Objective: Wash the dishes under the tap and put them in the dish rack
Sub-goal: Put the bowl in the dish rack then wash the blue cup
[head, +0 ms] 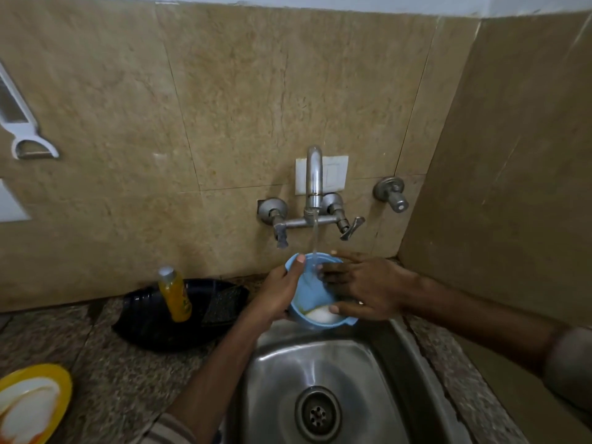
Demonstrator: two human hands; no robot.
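Blue plastic bowl (309,291): tilted above the steel sink (352,379), under the tap's (314,174) running stream; your left hand (277,294) grips its rim, thumb inside; your right hand (365,283) lies spread across its mouth, fingers straight, reaching inside.

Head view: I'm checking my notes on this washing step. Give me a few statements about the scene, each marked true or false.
Water runs from the tap into the blue bowl. True.
The left hand grips the bowl's rim. True.
The right hand turns a tap lever. False: its fingers reach into the bowl.
The yellow bottle lies in the sink. False: it stands in the black tray on the counter.
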